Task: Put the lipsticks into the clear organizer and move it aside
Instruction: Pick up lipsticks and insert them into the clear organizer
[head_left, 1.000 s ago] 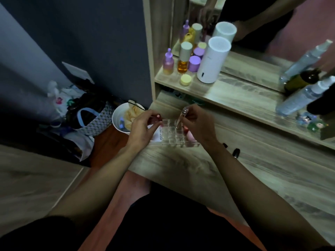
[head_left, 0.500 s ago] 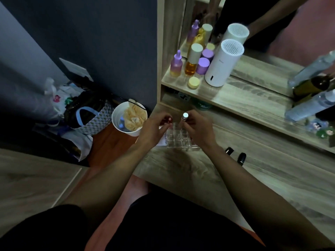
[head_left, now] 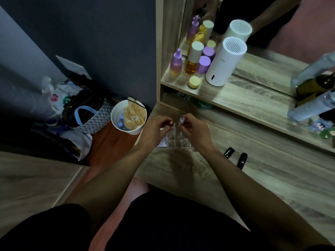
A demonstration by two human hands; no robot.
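Above the clear organizer, the left hand grips a red-capped lipstick; the right hand grips a silver-capped lipstick.

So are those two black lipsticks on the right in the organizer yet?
Out. Both black lipsticks lie on the desk, right of the clear organizer, untouched by either hand.
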